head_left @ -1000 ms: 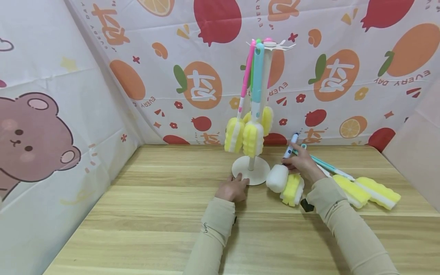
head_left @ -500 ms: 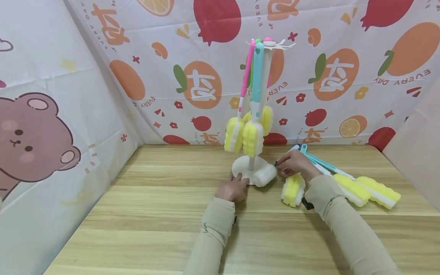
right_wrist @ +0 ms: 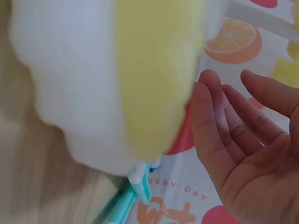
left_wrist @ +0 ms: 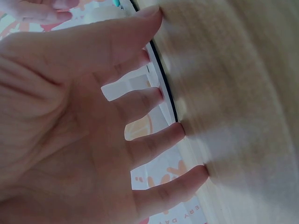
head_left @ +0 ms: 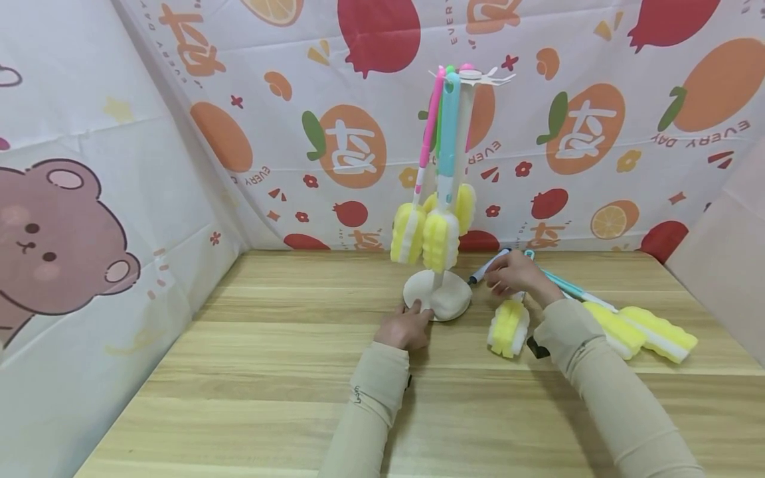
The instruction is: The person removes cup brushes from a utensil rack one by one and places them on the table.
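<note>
A white rack with a round base point(head_left: 416, 285) stands on the table, several sponge brushes hanging from its top hooks. My left hand point(head_left: 405, 328) rests with spread fingers at the front edge of the base; in the left wrist view some fingertips point(left_wrist: 202, 171) touch the tabletop. A white sponge brush point(head_left: 452, 301) lies with its head over the base, its pale blue handle slanting to the back right. Just right of that handle is my right hand point(head_left: 515, 273), fingers relaxed and holding nothing. Below it lies a yellow-and-white sponge brush point(head_left: 509, 330), large in the right wrist view.
Two more yellow-and-white sponge brushes point(head_left: 656, 334) lie at the right, with a teal handle point(head_left: 564, 285) pointing to the back. A fruit-print cloth point(head_left: 263, 166) hangs behind the table, and a bear-print cloth point(head_left: 161, 219) closes off the left side.
My right hand has moved the white sponge brush left onto the rack's base, let go of it and drawn slightly back. My left hand has stayed at the base.
</note>
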`<state>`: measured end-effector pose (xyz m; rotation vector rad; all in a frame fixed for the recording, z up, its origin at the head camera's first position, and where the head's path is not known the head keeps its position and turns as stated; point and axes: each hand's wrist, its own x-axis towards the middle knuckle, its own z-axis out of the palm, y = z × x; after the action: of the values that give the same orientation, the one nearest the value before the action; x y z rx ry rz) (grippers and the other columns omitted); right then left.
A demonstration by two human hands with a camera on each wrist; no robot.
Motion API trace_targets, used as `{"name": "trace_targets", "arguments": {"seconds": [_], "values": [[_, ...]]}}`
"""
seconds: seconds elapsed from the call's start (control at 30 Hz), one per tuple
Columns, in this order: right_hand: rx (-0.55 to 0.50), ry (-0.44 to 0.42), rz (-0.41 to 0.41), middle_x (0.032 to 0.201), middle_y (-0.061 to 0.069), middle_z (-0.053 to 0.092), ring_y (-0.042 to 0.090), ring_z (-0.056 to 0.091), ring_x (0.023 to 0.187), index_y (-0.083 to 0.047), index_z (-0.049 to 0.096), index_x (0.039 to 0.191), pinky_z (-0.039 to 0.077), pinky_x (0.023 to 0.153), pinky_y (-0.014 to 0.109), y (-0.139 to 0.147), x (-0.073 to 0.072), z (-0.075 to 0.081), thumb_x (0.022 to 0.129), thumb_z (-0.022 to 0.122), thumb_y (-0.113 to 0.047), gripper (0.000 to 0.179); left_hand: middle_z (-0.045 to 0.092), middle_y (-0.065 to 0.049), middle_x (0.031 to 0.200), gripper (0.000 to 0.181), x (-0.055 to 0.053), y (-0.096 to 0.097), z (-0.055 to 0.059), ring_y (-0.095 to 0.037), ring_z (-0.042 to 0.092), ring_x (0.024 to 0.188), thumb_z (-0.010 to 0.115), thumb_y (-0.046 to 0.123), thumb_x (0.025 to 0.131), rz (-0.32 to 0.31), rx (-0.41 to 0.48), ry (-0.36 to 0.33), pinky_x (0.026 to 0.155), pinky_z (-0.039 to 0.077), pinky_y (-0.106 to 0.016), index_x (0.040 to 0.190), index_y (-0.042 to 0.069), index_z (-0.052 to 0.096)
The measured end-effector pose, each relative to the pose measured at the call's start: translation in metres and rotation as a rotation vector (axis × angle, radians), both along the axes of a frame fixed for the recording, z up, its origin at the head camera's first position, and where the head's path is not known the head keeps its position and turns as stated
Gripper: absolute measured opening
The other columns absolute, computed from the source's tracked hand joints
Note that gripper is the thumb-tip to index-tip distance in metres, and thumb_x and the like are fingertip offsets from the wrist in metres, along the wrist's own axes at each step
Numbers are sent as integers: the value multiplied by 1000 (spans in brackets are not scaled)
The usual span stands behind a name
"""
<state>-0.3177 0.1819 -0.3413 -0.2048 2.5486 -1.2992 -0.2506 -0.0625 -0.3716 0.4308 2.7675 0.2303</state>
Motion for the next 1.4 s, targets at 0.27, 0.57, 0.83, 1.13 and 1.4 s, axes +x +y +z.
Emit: {"name": "trace_targets", "arguments": {"seconds": [0.27,0.57,0.83,1.13,1.4], "values": [[-59,30,-38,95,23,70,15,68,70,19,59,120,60,69,33,7,1,11,101,57,-5,31,36,-10,161,51,0,-1,0,-38,30,146,60,9,96,6,12,-6,109,37,-58,146,20,53],[-97,48,-74,96,23,71,15,68,69,19,59,122,60,68,32,8,3,18,101,59,-5,32,35,-10,162,52,0,-2,-1,-39,29,147,59,9,96,9,22,-13,110,35,-59,147,20,52],[-116,45,-109,93,18,70,13,67,66,18,60,120,60,66,29,8,0,23,100,61,-5,31,36,-9,161,52,0,-1,-2,-38,32,146,60,9,94,8,11,1,108,37,-58,145,20,54],[-130,53,-112,92,18,70,13,67,65,17,62,116,60,66,28,9,3,24,100,61,-4,27,37,-8,161,64,-15,0,-24,-35,32,146,58,15,93,44,-8,23,110,36,-58,153,8,38],[-144,56,-109,93,19,71,12,67,65,17,62,116,60,66,29,8,4,25,100,61,-4,25,37,-10,161,69,2,-1,-1,-37,31,147,62,12,95,38,54,7,112,33,-59,158,12,34]]}}
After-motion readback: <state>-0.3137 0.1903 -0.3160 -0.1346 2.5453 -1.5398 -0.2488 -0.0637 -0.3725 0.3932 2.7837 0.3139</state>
